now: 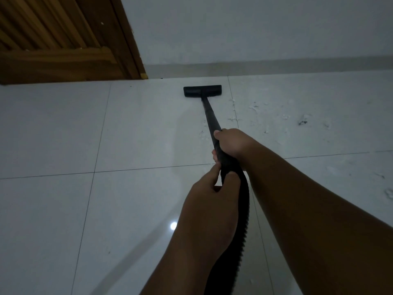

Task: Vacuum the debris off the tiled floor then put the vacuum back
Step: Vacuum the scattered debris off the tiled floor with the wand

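Note:
A black vacuum wand (209, 114) runs from my hands to a flat black floor head (202, 91), which rests on the white tiled floor (127, 128) close to the far wall. My right hand (231, 143) grips the wand higher up. My left hand (211, 201) holds it lower, where the ribbed black hose (244, 211) begins and trails down between my forearms. White crumbs and specks of debris (255, 106) lie scattered on the tiles to the right of the wand, with a dark speck (303, 122) among them.
A wooden slatted door (53, 39) with its frame stands at the back left. A white wall (255, 28) with a grey skirting strip (276, 66) runs along the far side. A light reflects on the glossy tile (173, 226) near my left arm.

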